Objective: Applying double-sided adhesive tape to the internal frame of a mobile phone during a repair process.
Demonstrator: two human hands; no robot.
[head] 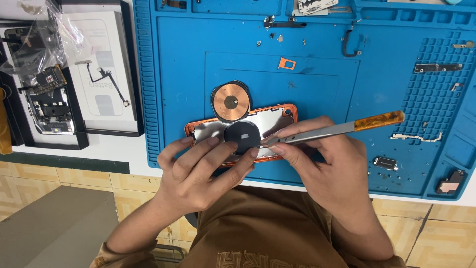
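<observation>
Tweezers (pixel 332 130) pinched in the right hand (pixel 327 168) point left at the black disc (pixel 241 137) on the orange phone frame (pixel 277 115), which the left hand's (pixel 198 173) spread fingers (pixel 225 154) steady.

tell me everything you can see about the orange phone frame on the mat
The phone frame is an orange-edged rear housing with a bare silvery inner plate, lying flat near the front of the blue mat. A copper coil sits partly lifted off its upper edge, and a black disc lies on its middle. The left hand steadies its near edge, fingertips by the disc. The right hand holds tweezers whose tips reach the disc's rim. No screen or boards are in it.
</observation>
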